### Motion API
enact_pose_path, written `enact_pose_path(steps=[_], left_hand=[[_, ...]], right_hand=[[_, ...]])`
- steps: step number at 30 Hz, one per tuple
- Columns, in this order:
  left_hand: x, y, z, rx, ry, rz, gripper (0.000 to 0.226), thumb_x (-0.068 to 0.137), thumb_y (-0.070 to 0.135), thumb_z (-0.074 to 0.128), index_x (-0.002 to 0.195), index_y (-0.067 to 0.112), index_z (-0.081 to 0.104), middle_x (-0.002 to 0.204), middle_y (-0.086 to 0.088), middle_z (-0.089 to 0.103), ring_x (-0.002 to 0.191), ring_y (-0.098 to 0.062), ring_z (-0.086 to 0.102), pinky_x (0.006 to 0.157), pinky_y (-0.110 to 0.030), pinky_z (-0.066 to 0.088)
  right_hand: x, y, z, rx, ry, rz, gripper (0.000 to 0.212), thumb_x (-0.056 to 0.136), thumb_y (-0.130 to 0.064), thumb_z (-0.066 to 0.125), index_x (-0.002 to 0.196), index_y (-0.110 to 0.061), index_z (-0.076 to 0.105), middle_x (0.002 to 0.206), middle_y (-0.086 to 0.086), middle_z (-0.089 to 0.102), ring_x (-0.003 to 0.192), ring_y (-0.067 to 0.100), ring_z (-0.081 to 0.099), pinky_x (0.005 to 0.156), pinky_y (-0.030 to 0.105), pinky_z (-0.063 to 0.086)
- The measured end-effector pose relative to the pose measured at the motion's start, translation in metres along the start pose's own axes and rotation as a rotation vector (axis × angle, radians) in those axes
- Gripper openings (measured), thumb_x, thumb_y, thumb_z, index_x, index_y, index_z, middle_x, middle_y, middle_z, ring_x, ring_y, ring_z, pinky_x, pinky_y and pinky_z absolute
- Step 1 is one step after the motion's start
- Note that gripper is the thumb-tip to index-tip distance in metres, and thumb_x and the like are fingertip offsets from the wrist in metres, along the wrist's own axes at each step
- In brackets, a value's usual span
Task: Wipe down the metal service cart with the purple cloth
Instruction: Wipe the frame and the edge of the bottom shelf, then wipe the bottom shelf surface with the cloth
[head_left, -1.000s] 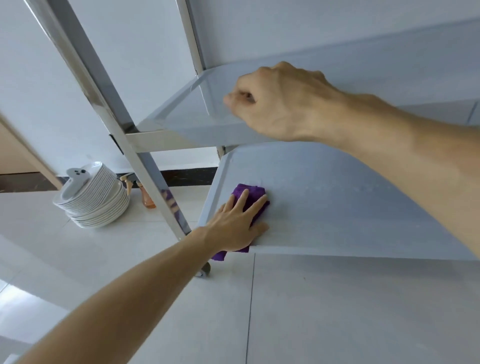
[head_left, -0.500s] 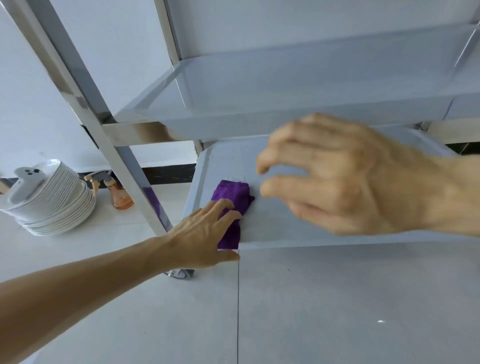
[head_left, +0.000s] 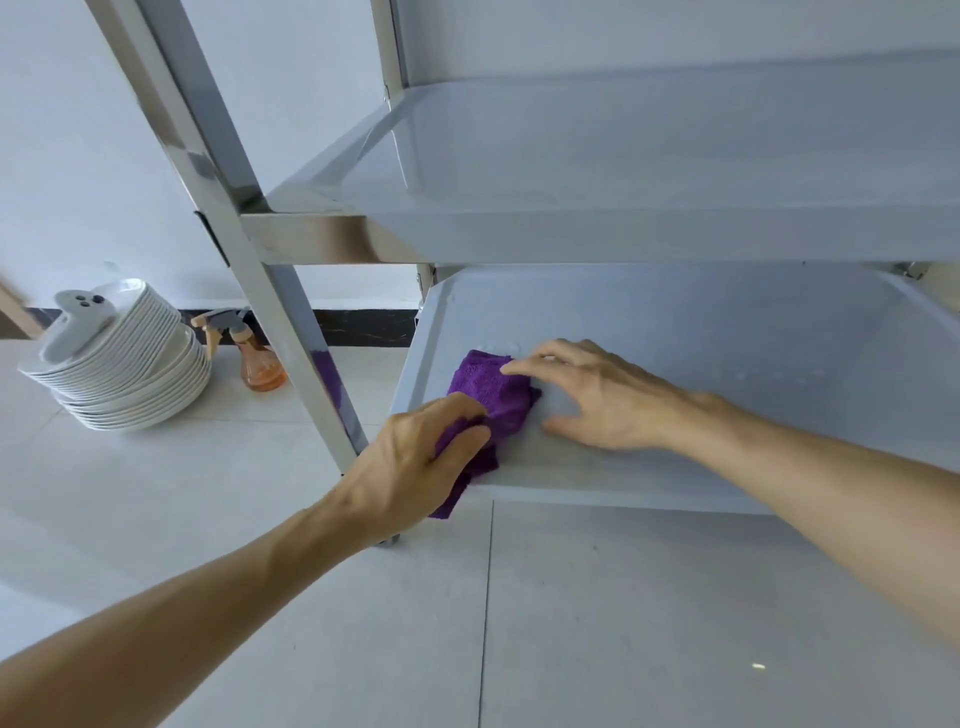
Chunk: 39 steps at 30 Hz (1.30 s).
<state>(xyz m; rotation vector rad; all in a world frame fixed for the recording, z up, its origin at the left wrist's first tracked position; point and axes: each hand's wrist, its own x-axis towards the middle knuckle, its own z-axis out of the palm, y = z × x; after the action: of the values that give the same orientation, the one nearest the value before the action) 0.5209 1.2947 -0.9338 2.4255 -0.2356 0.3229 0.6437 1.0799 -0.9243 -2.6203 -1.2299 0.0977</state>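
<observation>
The purple cloth (head_left: 491, 395) lies bunched at the front left corner of the metal service cart's bottom shelf (head_left: 701, 343), one end hanging over the front edge. My left hand (head_left: 415, 467) grips the cloth's near end, fingers curled around it. My right hand (head_left: 592, 400) rests flat on the shelf just right of the cloth, fingers spread, the fingertips touching the cloth's far edge. The middle shelf (head_left: 623, 156) hangs above both hands.
A slanted cart post (head_left: 234, 218) stands left of the shelves. On the tiled floor to the left sit a stack of white plates (head_left: 130, 374) with a white item on top and an orange spray bottle (head_left: 254, 358) by the wall.
My right hand has come down from the middle shelf to the bottom shelf beside the cloth. My left hand went from lying flat on the cloth to gripping its near end.
</observation>
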Motion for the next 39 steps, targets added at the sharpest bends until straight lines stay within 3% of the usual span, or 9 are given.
enact_pose_path(steps=[3, 8, 11, 18, 22, 25, 29, 33, 39], left_hand=[[0.006, 0.009, -0.01, -0.27, 0.065, -0.143, 0.01, 0.1, 0.036, 0.05, 0.101, 0.034, 0.06, 0.084, 0.012, 0.068, 0.076, -0.011, 0.061, 0.063, -0.023, 0.05], [0.008, 0.018, -0.026, -0.601, 0.136, -0.189, 0.029, 0.093, 0.053, 0.05, 0.104, 0.028, 0.061, 0.079, -0.007, 0.065, 0.074, -0.03, 0.054, 0.07, -0.049, 0.044], [0.007, 0.022, -0.029, -0.773, 0.205, -0.211, 0.025, 0.093, 0.048, 0.055, 0.094, 0.024, 0.062, 0.08, -0.002, 0.06, 0.078, -0.022, 0.053, 0.075, -0.046, 0.042], [0.05, 0.023, -0.021, -0.87, 0.237, -0.428, 0.027, 0.1, 0.034, 0.052, 0.085, 0.024, 0.072, 0.086, 0.003, 0.074, 0.083, -0.016, 0.071, 0.071, -0.029, 0.059], [0.092, -0.006, -0.004, -0.424, 0.117, -0.569, 0.024, 0.104, 0.027, 0.045, 0.116, 0.014, 0.062, 0.115, -0.011, 0.067, 0.104, -0.029, 0.065, 0.093, -0.047, 0.055], [0.103, -0.017, -0.002, -0.087, 0.079, -0.461, 0.029, 0.103, 0.02, 0.047, 0.131, 0.017, 0.05, 0.127, -0.002, 0.059, 0.102, -0.016, 0.058, 0.079, -0.027, 0.053], [0.063, -0.013, -0.013, 0.268, 0.055, -0.074, 0.036, 0.102, 0.019, 0.046, 0.138, 0.018, 0.044, 0.14, -0.003, 0.05, 0.112, -0.016, 0.057, 0.084, -0.031, 0.051], [-0.001, 0.001, -0.027, 0.201, 0.152, 0.107, 0.024, 0.101, 0.017, 0.047, 0.123, 0.016, 0.056, 0.116, 0.002, 0.063, 0.095, -0.009, 0.065, 0.077, -0.028, 0.057], [-0.059, -0.01, -0.054, 0.124, 0.399, -0.018, 0.006, 0.095, 0.029, 0.055, 0.096, 0.023, 0.054, 0.082, 0.016, 0.064, 0.075, -0.008, 0.067, 0.057, -0.026, 0.052]], right_hand=[[0.015, -0.008, 0.011, 0.098, 0.004, -0.057, 0.066, 0.087, -0.026, 0.07, 0.146, -0.038, 0.042, 0.145, -0.003, 0.041, 0.128, 0.024, 0.041, 0.107, 0.043, 0.038], [0.011, -0.004, -0.01, 0.483, 0.08, -0.063, 0.027, 0.088, -0.018, 0.075, 0.114, -0.022, 0.071, 0.11, -0.008, 0.068, 0.106, 0.01, 0.061, 0.098, 0.033, 0.046], [-0.01, 0.006, -0.036, 0.667, 0.094, -0.016, 0.015, 0.085, -0.028, 0.075, 0.099, -0.024, 0.076, 0.098, -0.009, 0.076, 0.096, 0.007, 0.07, 0.09, 0.021, 0.051], [-0.022, 0.025, -0.062, 0.83, 0.042, 0.098, 0.033, 0.072, -0.051, 0.076, 0.094, -0.027, 0.077, 0.093, 0.0, 0.078, 0.087, 0.013, 0.074, 0.077, 0.021, 0.057], [0.011, 0.04, -0.04, 0.565, 0.002, 0.369, 0.018, 0.085, -0.029, 0.077, 0.099, -0.018, 0.074, 0.09, 0.004, 0.076, 0.082, 0.017, 0.07, 0.062, 0.021, 0.051], [0.028, 0.03, -0.021, 0.122, 0.09, 0.414, 0.033, 0.095, -0.026, 0.063, 0.127, -0.019, 0.061, 0.128, 0.006, 0.063, 0.118, 0.026, 0.059, 0.095, 0.031, 0.046], [0.018, -0.015, 0.01, 0.11, 0.168, 0.142, 0.062, 0.093, -0.062, 0.037, 0.146, -0.03, 0.043, 0.154, 0.001, 0.041, 0.14, 0.028, 0.037, 0.114, 0.05, 0.031], [0.01, -0.041, 0.049, 0.058, -0.105, 0.182, 0.073, 0.086, -0.078, 0.007, 0.153, -0.049, 0.0, 0.166, -0.009, -0.003, 0.153, 0.026, -0.007, 0.12, 0.06, -0.002], [0.013, -0.041, 0.069, -0.071, -0.053, 0.183, 0.077, 0.081, -0.081, -0.006, 0.152, -0.05, -0.009, 0.166, -0.009, -0.01, 0.152, 0.026, -0.015, 0.117, 0.062, -0.01]])
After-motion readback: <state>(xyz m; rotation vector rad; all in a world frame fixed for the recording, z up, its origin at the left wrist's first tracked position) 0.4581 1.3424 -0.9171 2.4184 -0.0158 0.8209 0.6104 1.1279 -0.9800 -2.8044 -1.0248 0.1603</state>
